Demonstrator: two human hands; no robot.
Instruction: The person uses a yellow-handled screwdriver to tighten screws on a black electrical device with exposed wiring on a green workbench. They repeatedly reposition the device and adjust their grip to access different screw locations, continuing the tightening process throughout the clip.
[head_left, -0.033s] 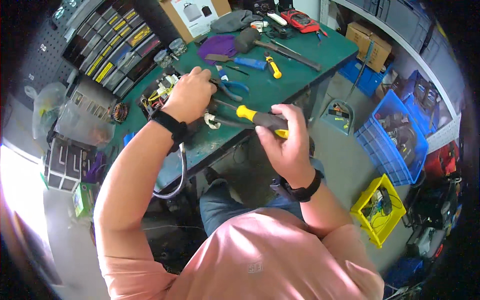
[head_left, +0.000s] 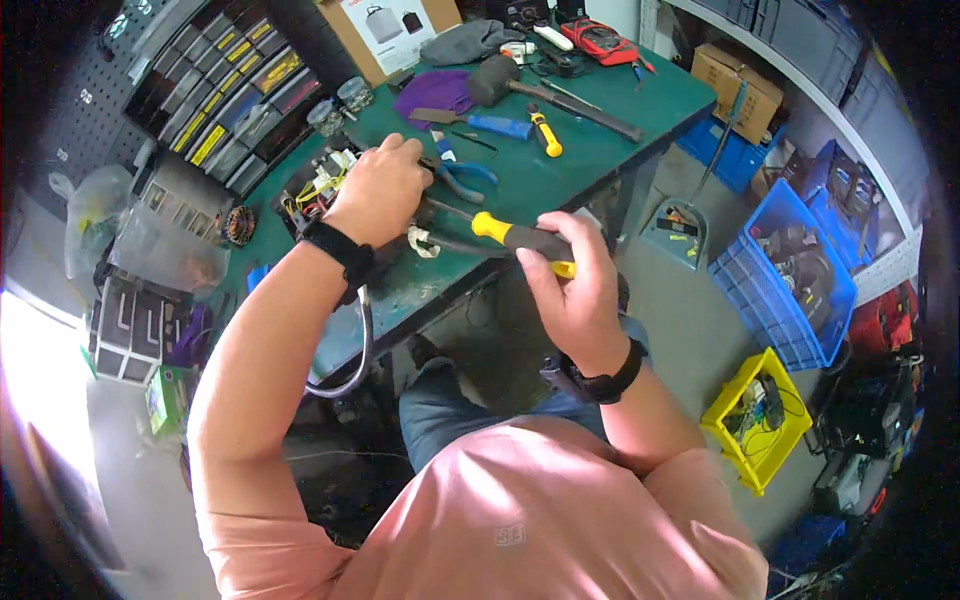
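Observation:
My right hand (head_left: 582, 285) is wrapped round the yellow and black handle of a screwdriver (head_left: 492, 226). Its shaft runs left toward my left hand (head_left: 383, 188), where the tip is hidden. That hand lies with bent fingers over a dark device with exposed yellow, white and red wires (head_left: 322, 184), gripping it from above; the fingertips are out of sight. Close to the left fingers lie pliers with blue handles (head_left: 468, 182). Below the screwdriver shaft, a white tag (head_left: 424, 243) hangs on a thick dark cable. A grey cable (head_left: 366, 345) loops over the table's front edge.
On the green table (head_left: 650, 95) lie a mallet (head_left: 575, 107), a blue-handled scraper (head_left: 500, 126), a short yellow screwdriver (head_left: 545, 136) and a purple cloth (head_left: 433, 93). Drawer units (head_left: 220, 95) stand at the back left. A blue crate (head_left: 770, 290) and yellow bin (head_left: 760, 420) sit on the floor, right.
The fingers and thumb of my right hand have shifted slightly on the screwdriver handle. My left hand stays where it was.

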